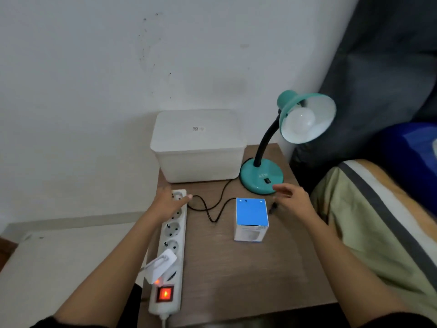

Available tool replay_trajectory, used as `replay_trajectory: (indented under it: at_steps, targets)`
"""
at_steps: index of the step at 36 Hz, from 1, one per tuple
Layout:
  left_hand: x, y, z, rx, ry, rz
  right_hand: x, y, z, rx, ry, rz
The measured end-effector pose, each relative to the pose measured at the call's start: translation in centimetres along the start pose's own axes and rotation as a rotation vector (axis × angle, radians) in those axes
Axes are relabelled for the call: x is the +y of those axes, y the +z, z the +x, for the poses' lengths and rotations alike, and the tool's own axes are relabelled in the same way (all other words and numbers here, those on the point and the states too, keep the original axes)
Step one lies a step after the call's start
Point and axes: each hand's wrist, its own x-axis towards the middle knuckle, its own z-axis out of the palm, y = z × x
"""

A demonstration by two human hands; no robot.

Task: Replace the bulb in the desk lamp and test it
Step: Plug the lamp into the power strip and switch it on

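Note:
A teal desk lamp (pixel 261 178) stands at the back right of the small wooden table (pixel 236 275). Its shade tilts towards me with a white, unlit bulb (pixel 302 119) inside. Its black cord (pixel 208 211) loops across the table to a dark plug (pixel 274 207). My right hand (pixel 295 200) hovers just right of that plug with fingers stretched left; whether it grips the plug is unclear. My left hand (pixel 169 202) lies flat on the far end of a white power strip (pixel 173 235). A blue-topped bulb box (pixel 251 213) stands between my hands.
The strip's red switch (pixel 164 294) glows, and a white adapter (pixel 160 266) is plugged in near it. A white lidded bin (pixel 198 147) sits at the back against the wall. A bed (pixel 378 221) borders the table on the right.

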Motion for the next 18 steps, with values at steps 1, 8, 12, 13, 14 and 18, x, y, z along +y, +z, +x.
replay_trajectory:
  at_steps: [1, 8, 12, 13, 14, 18]
  targets:
    - [-0.2, 0.2, 0.1, -0.010, -0.034, 0.020, 0.4, 0.1, -0.5, -0.016, 0.017, -0.028]
    - [0.7, 0.8, -0.4, -0.020, -0.066, 0.108, 1.9, 1.1, -1.0, -0.056, -0.085, -0.291]
    - [0.5, 1.1, 0.0, -0.032, -0.096, 0.139, 2.8, 1.5, -0.5, -0.090, -0.141, -0.404]
    - [0.6, 1.1, 0.0, -0.032, -0.110, 0.150, 3.0, 1.5, -0.4, -0.088, -0.144, -0.408]
    - [0.7, 1.1, 0.0, -0.032, -0.124, 0.165, 3.1, 1.5, -0.2, -0.086, -0.144, -0.406]
    - [0.8, 1.1, 0.2, -0.028, -0.148, 0.182, 2.9, 1.6, 0.0, -0.065, -0.162, -0.397]
